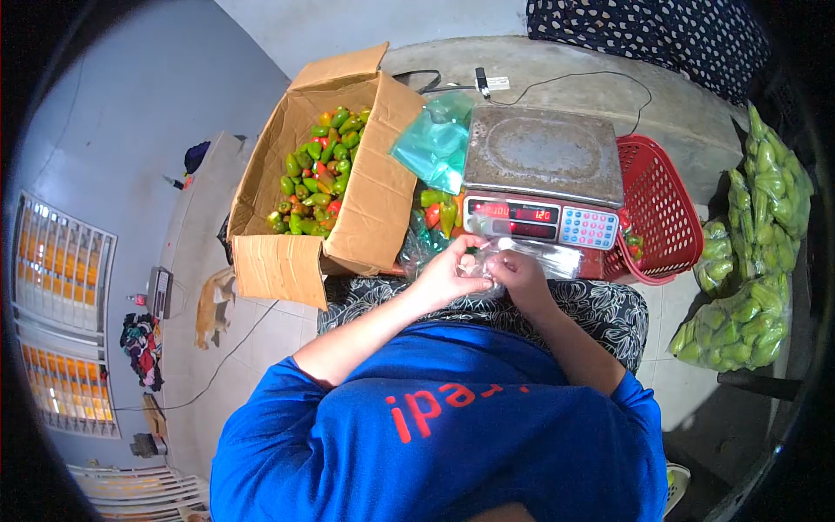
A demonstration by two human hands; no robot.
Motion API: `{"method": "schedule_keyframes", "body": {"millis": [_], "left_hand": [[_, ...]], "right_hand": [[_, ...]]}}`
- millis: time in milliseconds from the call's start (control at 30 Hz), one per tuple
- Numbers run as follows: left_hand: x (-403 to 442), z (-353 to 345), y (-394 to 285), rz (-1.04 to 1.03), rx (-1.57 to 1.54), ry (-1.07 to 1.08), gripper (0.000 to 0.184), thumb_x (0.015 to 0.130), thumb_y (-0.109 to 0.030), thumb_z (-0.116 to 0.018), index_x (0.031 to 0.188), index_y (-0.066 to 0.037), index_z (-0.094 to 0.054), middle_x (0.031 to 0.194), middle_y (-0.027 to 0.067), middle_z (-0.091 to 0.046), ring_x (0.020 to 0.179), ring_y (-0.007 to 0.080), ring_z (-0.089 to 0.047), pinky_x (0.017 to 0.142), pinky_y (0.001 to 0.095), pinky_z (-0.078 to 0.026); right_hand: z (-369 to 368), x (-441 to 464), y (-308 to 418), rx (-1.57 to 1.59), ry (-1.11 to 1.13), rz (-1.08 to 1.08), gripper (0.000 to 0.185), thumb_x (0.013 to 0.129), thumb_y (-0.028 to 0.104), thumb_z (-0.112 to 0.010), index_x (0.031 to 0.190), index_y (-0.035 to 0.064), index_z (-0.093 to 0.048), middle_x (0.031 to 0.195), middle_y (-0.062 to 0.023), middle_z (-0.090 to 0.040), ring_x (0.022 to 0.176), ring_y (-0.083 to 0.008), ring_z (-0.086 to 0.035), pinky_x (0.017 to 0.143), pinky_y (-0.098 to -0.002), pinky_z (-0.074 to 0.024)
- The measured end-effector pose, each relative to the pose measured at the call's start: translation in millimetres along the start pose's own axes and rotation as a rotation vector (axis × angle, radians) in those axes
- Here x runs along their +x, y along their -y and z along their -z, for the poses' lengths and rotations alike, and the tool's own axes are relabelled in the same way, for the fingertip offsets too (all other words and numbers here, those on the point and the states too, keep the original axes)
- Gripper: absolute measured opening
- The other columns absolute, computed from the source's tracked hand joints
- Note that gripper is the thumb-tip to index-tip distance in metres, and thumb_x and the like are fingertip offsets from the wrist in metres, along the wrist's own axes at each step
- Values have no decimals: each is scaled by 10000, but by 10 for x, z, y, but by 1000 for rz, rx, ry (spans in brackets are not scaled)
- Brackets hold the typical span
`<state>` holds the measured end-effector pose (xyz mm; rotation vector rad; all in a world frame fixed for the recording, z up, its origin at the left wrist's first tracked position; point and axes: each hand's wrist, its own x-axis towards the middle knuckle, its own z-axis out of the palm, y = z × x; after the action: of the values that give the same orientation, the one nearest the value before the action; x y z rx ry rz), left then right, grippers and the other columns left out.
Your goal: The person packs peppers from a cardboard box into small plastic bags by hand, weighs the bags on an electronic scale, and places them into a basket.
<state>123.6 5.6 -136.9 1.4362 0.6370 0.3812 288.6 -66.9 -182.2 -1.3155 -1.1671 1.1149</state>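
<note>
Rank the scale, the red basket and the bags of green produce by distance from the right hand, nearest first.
From the right hand:
1. Scale, just ahead.
2. Red basket, right of the scale.
3. Bags of green produce, far right.

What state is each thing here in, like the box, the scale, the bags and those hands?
Cardboard box: open, peppers inside
Scale: on, display lit
Red basket: open-topped, some peppers inside
Green plastic bag: loose, unfilled
Clear bags at right: full of green produce
Left hand, right hand: pinching clear plastic
</note>
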Motion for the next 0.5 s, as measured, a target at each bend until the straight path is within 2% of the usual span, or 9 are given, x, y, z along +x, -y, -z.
{"method": "schedule_keyframes", "body": {"millis": [33, 133, 200, 233, 267, 333, 367, 467, 500], "left_hand": [[-2, -3, -8, 32, 33, 15, 558, 773, -33, -699, 1225, -64, -376, 845, -13, -558, 772, 57, -525, 699, 201, -434], [1, 26, -31, -20, 276, -68, 428, 801, -39, -666, 1164, -47, -441, 801, -24, -582, 722, 42, -527, 664, 191, -430], [48, 179, -73, 152, 310, -66, 292, 831, -48, -626, 1094, -37, -501, 795, -16, -603, 705, 30, -533, 630, 179, -422], [88, 266, 55, 49, 160, -125, 225, 848, -49, -601, 1061, -33, -527, 757, -30, -587, 643, 32, -516, 582, 173, -402], [136, 367, 163, 58, 114, -203, 200, 871, -76, -579, 1062, -38, -531, 738, -38, -565, 613, 32, -486, 560, 178, -383], [142, 465, 72, 105, 415, -252, 188, 887, -103, -564, 1058, -32, -530, 754, -21, -585, 669, 44, -522, 613, 192, -421], [156, 509, 176, 62, 519, -297, 206, 909, -116, -525, 1095, -28, -524, 780, 0, -598, 705, 66, -550, 661, 214, -453], [161, 425, 160, 38, -139, -286, 237, 914, -102, -506, 1137, -23, -514, 829, 18, -604, 712, 99, -563, 671, 239, -473], [134, 366, 60, 119, -277, -268, 264, 917, -98, -498, 1170, -22, -501, 830, 16, -581, 691, 99, -547, 635, 226, -466]], "right_hand": [[-2, 5, 14, 54, -11, -31, 178, 859, 154, -556, 953, 9, -596, 840, -16, -601, 727, -72, -534, 655, -219, -423], [-43, -32, 280, 523, -138, -168, 171, 857, 163, -559, 934, 20, -612, 753, -15, -590, 652, -87, -529, 608, -226, -406], [-17, -34, 329, 690, -102, -164, 150, 863, 153, -550, 940, 31, -591, 729, 9, -545, 623, -73, -482, 588, -218, -378], [-11, -35, 334, 774, -83, -162, 139, 866, 147, -546, 942, 36, -581, 717, 21, -523, 609, -66, -458, 579, -215, -364], [-25, -41, 318, 715, -2, -173, 138, 864, 148, -548, 943, 38, -570, 713, 26, -502, 603, -60, -437, 572, -213, -355], [-81, -57, 310, 596, 159, -194, 138, 861, 150, -554, 945, 41, -548, 704, 36, -462, 590, -50, -395, 559, -208, -338], [-91, -57, 343, 539, 233, -256, 187, 840, 157, -582, 976, 35, -541, 716, 20, -483, 633, -62, -448, 602, -218, -385], [-128, -57, 240, -66, -50, 261, 212, 823, 170, -603, 967, 24, -548, 768, -4, -544, 686, -92, -505, 651, -242, -432], [-106, -27, 182, -57, -54, 190, 201, 825, 160, -598, 964, 21, -556, 792, -16, -566, 699, -102, -522, 661, -250, -441]]}}
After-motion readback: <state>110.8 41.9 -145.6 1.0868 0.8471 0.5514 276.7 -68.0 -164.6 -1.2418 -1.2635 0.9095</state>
